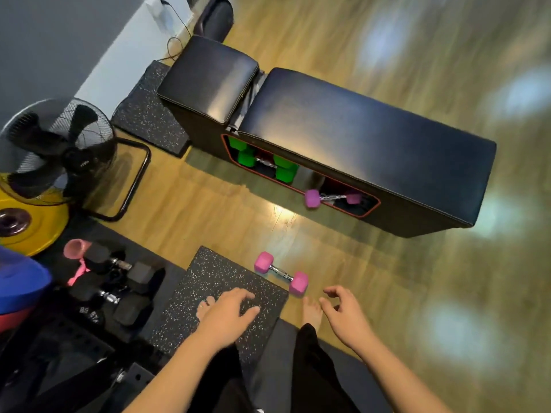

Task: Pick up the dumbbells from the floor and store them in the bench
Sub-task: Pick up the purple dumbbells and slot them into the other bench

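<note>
Progress looks past halfway, judging by the bench (357, 138): green dumbbells (265, 162) sit in the left part of its red-rimmed side opening, and a purple-pink dumbbell (331, 198) lies in the right part, one head poking out over the rim, so it may want pushing further in. One pink dumbbell (281, 273) is left on the wood floor (208, 210), well apart from the bench, just beside the corner of a speckled rubber mat (220, 293) and near the person's bare feet. Both hands carry nothing. Left hand (229, 311) hovers over the mat, fingers spread and relaxed. Right hand (343, 311) hangs near the pink dumbbell's closer head, fingers loosely curled around nothing, not touching it. Likely next step: grab the pink one by its metal handle and carry it to the right compartment. Black hex dumbbells (119, 281) lie on dark matting to the left, beside a yellow weight plate (35, 231) and a floor fan (56, 150); cannot tell whether those count for the task. View is motion-blurred, especially at right.
</note>
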A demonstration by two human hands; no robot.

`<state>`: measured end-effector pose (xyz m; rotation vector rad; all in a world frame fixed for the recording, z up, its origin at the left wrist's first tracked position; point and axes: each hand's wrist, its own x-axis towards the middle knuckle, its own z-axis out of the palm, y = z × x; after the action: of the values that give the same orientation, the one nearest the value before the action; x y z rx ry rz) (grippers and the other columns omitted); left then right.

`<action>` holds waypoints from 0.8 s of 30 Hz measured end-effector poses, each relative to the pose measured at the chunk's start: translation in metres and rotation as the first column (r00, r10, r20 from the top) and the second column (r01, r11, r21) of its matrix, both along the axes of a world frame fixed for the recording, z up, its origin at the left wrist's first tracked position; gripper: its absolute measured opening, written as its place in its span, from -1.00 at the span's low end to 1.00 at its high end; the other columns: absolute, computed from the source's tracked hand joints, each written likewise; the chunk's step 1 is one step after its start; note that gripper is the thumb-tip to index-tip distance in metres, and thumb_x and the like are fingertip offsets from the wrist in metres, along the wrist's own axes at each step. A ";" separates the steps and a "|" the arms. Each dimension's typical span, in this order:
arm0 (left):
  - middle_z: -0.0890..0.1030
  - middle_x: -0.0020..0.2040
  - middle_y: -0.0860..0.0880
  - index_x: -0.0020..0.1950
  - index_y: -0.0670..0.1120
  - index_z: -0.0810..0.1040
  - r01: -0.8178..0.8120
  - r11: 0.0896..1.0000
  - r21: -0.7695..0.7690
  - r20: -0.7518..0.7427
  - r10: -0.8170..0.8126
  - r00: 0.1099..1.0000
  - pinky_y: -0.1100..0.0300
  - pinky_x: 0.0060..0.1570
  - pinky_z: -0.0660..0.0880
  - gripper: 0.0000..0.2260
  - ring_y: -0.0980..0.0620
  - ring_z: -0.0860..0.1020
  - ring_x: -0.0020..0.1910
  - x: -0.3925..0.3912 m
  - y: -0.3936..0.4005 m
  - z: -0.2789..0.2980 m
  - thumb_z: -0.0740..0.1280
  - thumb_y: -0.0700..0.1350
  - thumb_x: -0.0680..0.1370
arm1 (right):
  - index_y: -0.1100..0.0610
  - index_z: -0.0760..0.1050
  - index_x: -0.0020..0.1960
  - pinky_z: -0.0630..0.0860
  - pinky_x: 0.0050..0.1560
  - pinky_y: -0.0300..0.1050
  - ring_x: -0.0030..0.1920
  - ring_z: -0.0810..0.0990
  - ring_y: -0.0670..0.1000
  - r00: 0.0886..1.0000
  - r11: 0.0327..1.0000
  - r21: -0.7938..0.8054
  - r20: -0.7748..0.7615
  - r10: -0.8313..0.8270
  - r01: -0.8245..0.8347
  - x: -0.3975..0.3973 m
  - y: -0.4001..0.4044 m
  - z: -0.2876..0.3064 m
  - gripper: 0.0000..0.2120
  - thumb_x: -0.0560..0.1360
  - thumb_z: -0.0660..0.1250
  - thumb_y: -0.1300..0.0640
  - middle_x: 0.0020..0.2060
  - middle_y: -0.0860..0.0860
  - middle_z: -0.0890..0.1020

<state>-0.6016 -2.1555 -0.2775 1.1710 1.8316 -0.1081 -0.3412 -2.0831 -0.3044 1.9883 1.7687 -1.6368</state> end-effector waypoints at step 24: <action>0.46 0.35 -0.01 0.45 -0.03 0.35 0.192 0.979 -0.072 0.018 -0.191 0.981 -0.04 0.22 0.47 -0.46 -0.04 0.46 0.30 -0.053 0.090 -0.370 0.29 0.18 0.53 | -0.23 0.28 0.15 0.56 0.03 0.11 -0.15 0.61 0.14 0.861 0.921 -0.020 0.363 -0.356 0.389 -0.076 -0.020 -0.372 -0.56 0.33 0.20 -0.34 -0.02 -0.02 0.51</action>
<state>-0.6549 -2.0656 -0.6479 1.2916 1.6876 -0.2760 -0.4168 -2.1033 -0.6763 2.5032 1.2167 -1.2847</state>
